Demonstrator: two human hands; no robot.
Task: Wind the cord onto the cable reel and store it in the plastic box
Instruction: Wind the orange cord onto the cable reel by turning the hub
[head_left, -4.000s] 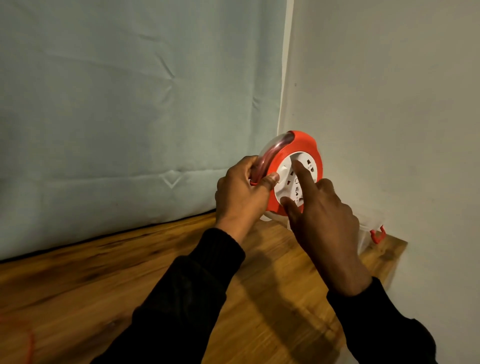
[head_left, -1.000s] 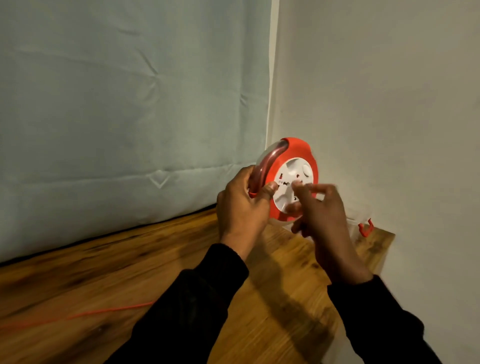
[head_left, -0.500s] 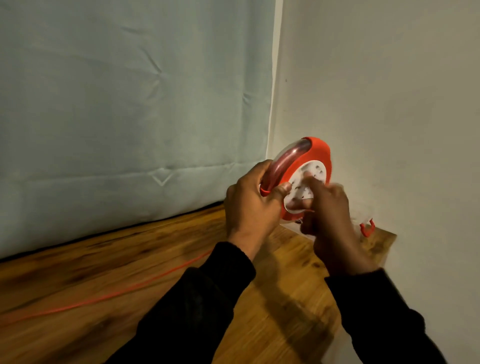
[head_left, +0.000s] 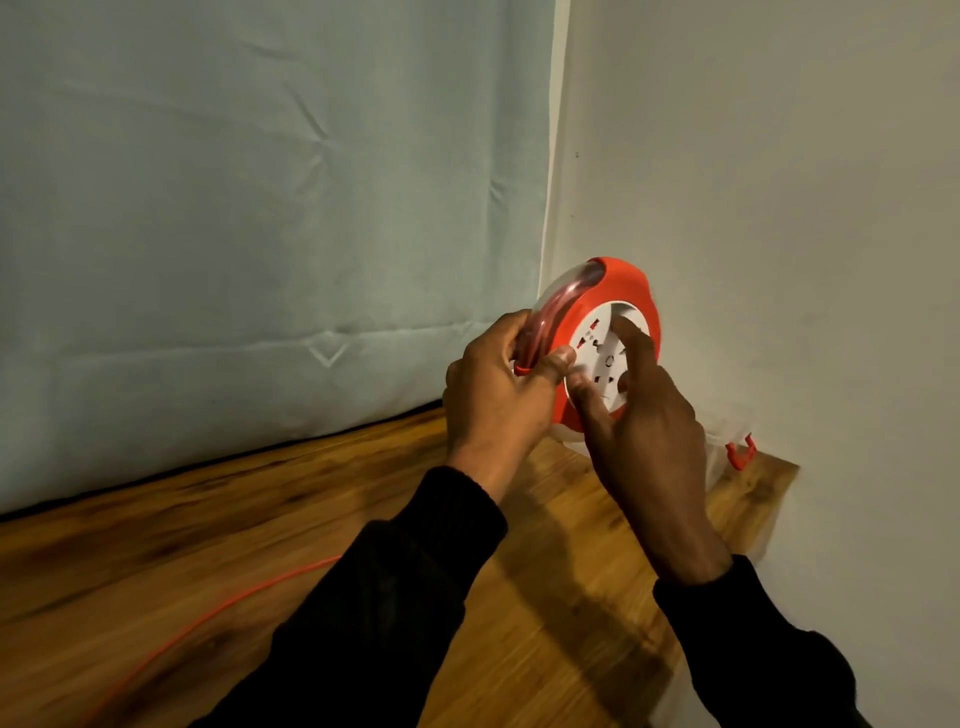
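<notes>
The round orange cable reel (head_left: 618, 291) with a white socket face (head_left: 597, 358) is held up above the wooden table, near the wall corner. My left hand (head_left: 493, 395) grips its clear left rim, thumb on the front. My right hand (head_left: 639, 415) touches the white face, index finger stretched up across it and thumb at the lower edge. A thin orange cord (head_left: 208, 618) runs over the table toward the lower left. The clear plastic box (head_left: 719, 457) with an orange latch (head_left: 740, 454) stands behind my right hand, mostly hidden.
A wooden table (head_left: 182, 545) fills the lower view. A pale blue cloth (head_left: 260, 208) hangs behind it. A white wall (head_left: 779, 208) closes the right side, right by the box and the table's corner.
My right index finger has swung from the lower part of the white face up across it, turning it. The orange cord on the table has shifted and lies farther toward the lower left.
</notes>
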